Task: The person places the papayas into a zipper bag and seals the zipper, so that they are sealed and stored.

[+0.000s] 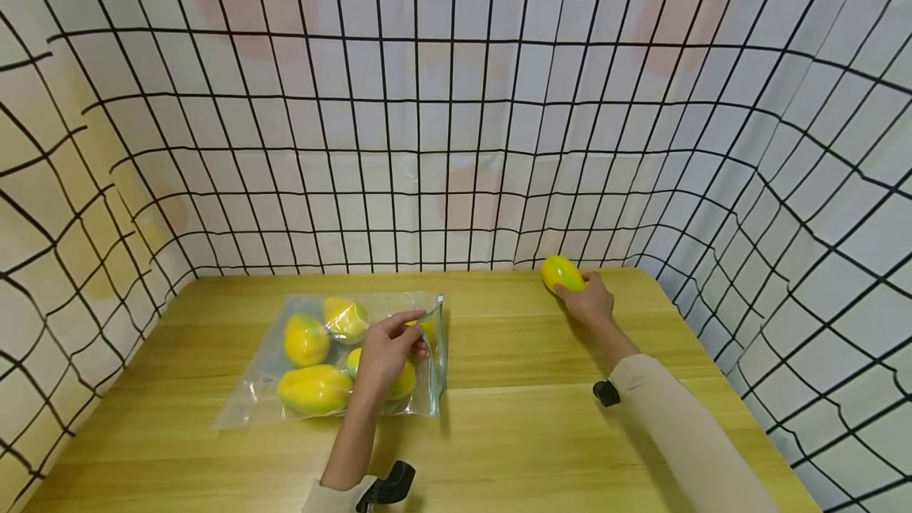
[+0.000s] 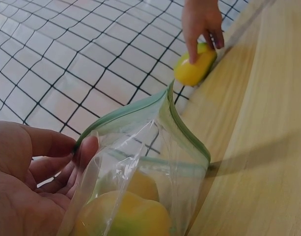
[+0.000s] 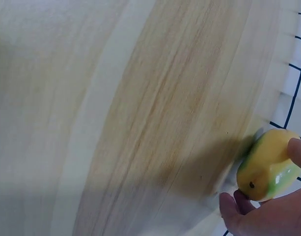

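At the table's back edge, right of the middle, my right hand (image 1: pixel 590 300) grips a yellow-green mango (image 1: pixel 562 273). In the right wrist view the thumb and fingers lie around the mango (image 3: pixel 268 167), whose dark stem spot shows. My left hand (image 1: pixel 390 345) pinches the green zip edge of a clear zip-top bag (image 1: pixel 264 386). The bag's mouth faces right and gapes in the left wrist view, where the green zip strip (image 2: pixel 189 135) stands raised. Several yellow-green fruits like the mango (image 1: pixel 316 389) lie inside the bag, some partly hidden by my left hand and forearm.
The wooden table (image 1: pixel 513 418) carries the bag on its left half. A black wire grid (image 1: pixel 456 101) in front of pale cloth encloses the back and both sides. Black wrist devices (image 1: pixel 392 484) sit at both cuffs.
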A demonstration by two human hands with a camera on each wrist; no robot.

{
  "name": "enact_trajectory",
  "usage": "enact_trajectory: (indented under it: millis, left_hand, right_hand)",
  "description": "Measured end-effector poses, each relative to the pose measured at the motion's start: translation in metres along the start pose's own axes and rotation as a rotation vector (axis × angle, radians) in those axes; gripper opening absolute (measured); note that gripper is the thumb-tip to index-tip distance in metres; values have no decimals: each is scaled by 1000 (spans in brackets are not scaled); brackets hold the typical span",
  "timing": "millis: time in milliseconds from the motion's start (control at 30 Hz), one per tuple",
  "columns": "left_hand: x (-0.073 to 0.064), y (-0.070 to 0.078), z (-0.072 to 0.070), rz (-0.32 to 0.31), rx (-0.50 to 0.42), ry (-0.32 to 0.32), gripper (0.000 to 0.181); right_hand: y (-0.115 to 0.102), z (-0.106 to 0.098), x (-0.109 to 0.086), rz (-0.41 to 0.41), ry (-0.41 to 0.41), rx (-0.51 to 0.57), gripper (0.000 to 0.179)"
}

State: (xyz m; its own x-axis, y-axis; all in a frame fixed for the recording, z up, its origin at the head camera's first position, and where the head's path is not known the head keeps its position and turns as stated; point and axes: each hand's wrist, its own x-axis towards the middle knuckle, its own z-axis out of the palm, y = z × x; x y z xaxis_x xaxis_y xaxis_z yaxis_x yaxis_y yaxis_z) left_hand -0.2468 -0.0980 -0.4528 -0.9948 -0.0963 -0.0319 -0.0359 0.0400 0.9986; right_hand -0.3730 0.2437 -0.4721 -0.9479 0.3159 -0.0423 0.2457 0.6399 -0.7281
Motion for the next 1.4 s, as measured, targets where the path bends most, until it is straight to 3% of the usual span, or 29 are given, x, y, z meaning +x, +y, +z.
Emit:
enact_trajectory:
  millis: [300, 633, 1133, 1300, 1400]
  left_hand:
    - [0, -1, 0, -3, -6, -2, 27]
    - [-1, 1, 1, 2, -4, -5, 28]
    - [-1, 0, 0, -13, -11, -3, 29]
    - [-1, 0, 1, -9, -15, -5, 29]
    - [0, -1, 1, -9, -17, -7, 29]
  right_hand:
    - [2, -5, 0, -44, 35, 6, 70]
    - [-1, -7, -4, -92, 6, 1, 70]
    - [-27, 4, -32, -184, -154, -16, 70]
    - [-41, 6, -45, -213, -232, -44, 73]
    - [-47, 7, -53, -209, -304, -6, 71]
